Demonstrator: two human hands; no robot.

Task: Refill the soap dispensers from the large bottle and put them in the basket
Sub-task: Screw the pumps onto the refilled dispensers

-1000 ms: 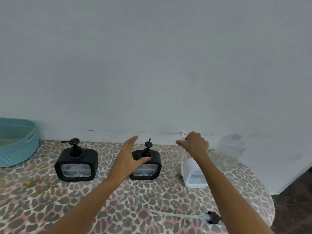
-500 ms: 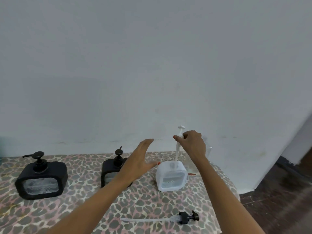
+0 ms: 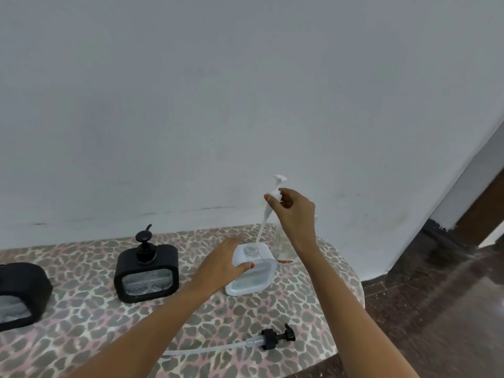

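While the left hand [image 3: 221,266] wraps round the side of the white dispenser [image 3: 252,272], thumb across its front, the right hand [image 3: 294,211] pinches the white pump [image 3: 276,196] by its collar above it. The pump's tube hangs down with its tip at the open neck, and whether the tip is inside I cannot tell.

Refilling looks barely begun. This dispenser is uncapped or nearly so, and no pouring shows. A clear shape just behind the right wrist may be the large bottle [image 3: 278,241], but it is too hidden to be sure.

Left of the left hand stands a black dispenser [image 3: 147,271] with its pump on, and further left a second black dispenser [image 3: 20,293] is cut off by the edge. A loose black pump [image 3: 275,336] lies on the counter [image 3: 90,331] between the forearms, and I cannot tell whose it is. No dispenser has been put away yet, and the basket is out of view.
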